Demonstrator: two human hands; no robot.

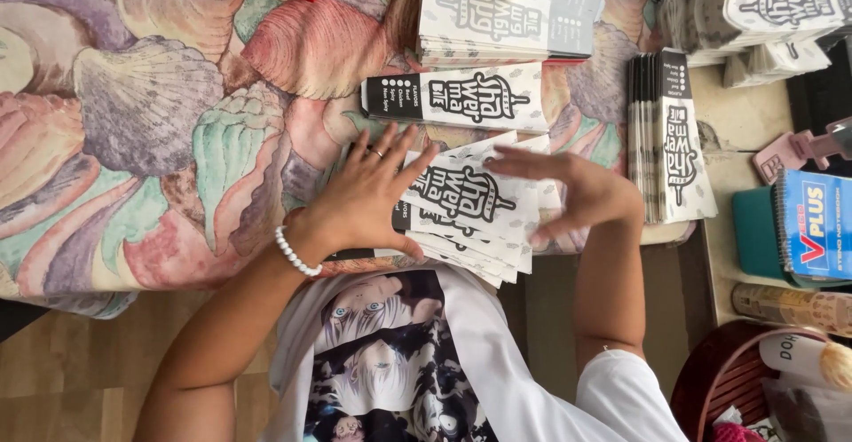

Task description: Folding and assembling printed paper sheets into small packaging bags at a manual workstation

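Head view. We see left hand (368,195) flat, fingers spread, pressing left edge of fanned pile of flat paper sleeves (470,216), white with black lettering. Right hand (577,195) open, fingers straight, edge-on against pile's right side; neither hand clamped. Pile lies at near edge of table, on shell-patterned cloth (151,131). Single sleeve (457,98) lies just beyond pile; upright-stacked bundle (670,136) to right. White bead bracelet (295,252) on left wrist. Blue notebook (812,224) at far right.
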